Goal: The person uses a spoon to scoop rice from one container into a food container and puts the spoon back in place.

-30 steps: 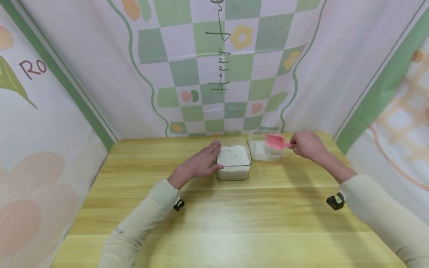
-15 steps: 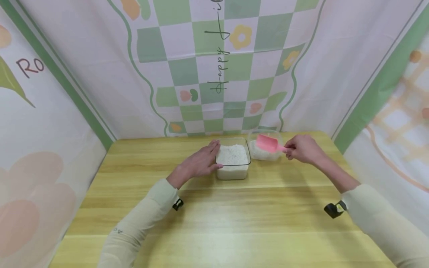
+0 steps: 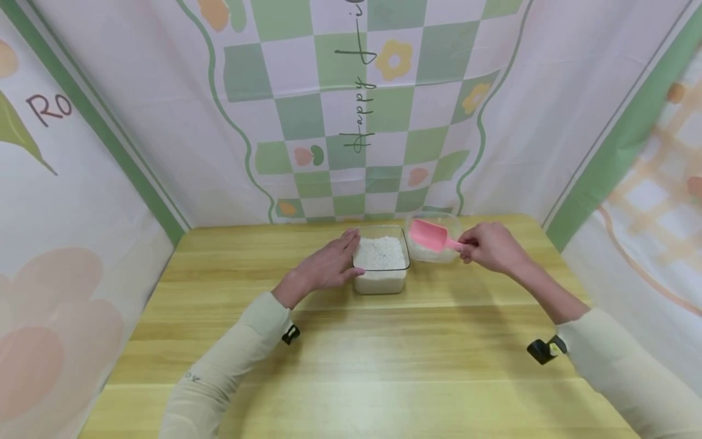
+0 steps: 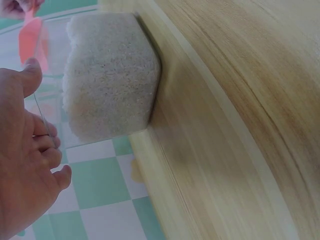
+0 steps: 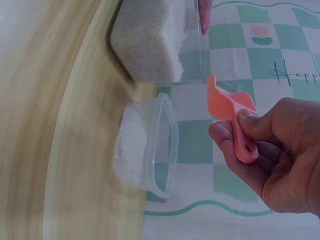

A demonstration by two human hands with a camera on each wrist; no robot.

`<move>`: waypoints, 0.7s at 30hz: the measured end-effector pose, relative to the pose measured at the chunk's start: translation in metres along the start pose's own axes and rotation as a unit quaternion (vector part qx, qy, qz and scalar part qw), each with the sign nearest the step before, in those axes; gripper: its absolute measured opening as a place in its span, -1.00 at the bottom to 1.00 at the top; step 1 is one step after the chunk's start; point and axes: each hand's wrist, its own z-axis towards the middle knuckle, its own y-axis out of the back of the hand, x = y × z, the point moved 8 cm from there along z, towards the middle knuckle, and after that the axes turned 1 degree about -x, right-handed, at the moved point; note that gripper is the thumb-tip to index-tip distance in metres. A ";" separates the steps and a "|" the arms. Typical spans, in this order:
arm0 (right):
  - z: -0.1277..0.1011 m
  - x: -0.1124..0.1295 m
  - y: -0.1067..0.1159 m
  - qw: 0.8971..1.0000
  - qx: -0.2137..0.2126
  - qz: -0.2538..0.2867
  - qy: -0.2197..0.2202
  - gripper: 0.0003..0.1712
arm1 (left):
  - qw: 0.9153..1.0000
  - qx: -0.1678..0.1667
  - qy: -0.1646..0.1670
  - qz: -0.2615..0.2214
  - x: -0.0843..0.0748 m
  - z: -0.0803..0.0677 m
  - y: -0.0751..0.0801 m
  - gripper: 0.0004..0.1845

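Observation:
My right hand (image 3: 493,247) pinches the handle of a pink scoop (image 3: 429,236), thumb on top. The scoop's blade is over a small clear plastic tub (image 3: 436,259), tilted toward the left, and its pink inside shows. White rice (image 5: 131,145) lies in the tub in the right wrist view. Just left of it stands a square glass container (image 3: 381,270), filled with white rice (image 3: 381,251) to below the rim. My left hand (image 3: 329,265) rests on the container's left side, fingers extended along the rim and thumb at the front corner.
Both containers stand near the back edge of a wooden table (image 3: 356,366). A green and white checked cloth (image 3: 362,122) hangs right behind them, with printed side cloths (image 3: 82,183) at left and right. A black wrist camera (image 3: 543,349) hangs below the right sleeve.
The pink scoop has moved left across the plastic tub with my right hand, toward the glass container. My left hand has stayed at the glass container's side.

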 end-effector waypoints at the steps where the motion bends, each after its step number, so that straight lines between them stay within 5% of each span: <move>1: 0.000 0.002 0.001 1.000 -0.001 -0.003 0.002 -0.83 | 1.000 0.001 0.001 -0.001 0.000 0.000 0.000 -0.12; 14: 0.010 0.038 0.002 0.997 -0.015 -0.046 0.052 -0.83 | 1.000 0.005 0.002 -0.005 0.000 -0.001 0.001 -0.14; 21: 0.023 0.057 -0.005 0.988 -0.033 -0.116 0.096 -0.79 | 1.000 0.007 0.011 -0.016 0.002 0.000 0.000 -0.15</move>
